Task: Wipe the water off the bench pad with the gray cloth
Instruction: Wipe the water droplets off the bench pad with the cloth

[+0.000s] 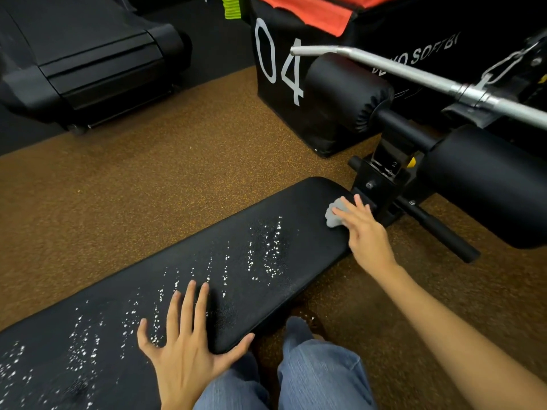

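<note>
Black vinyl bench pad (207,270), long and rounded at the end, long axis running from lower left to upper right; beaded water droplets (266,250) scattered in streaks along it; one gray cloth (336,214), crumpled, soft, on the pad's far right end; right hand (365,229) lies on it, fingers straight and pressing down; left hand (185,347) flat on the pad's near edge, fingers spread, holding nothing; two black foam rollers (346,93) beyond; one steel bar (414,74); speckled brown rubber floor (148,179); blue jeans (319,377) below.
</note>
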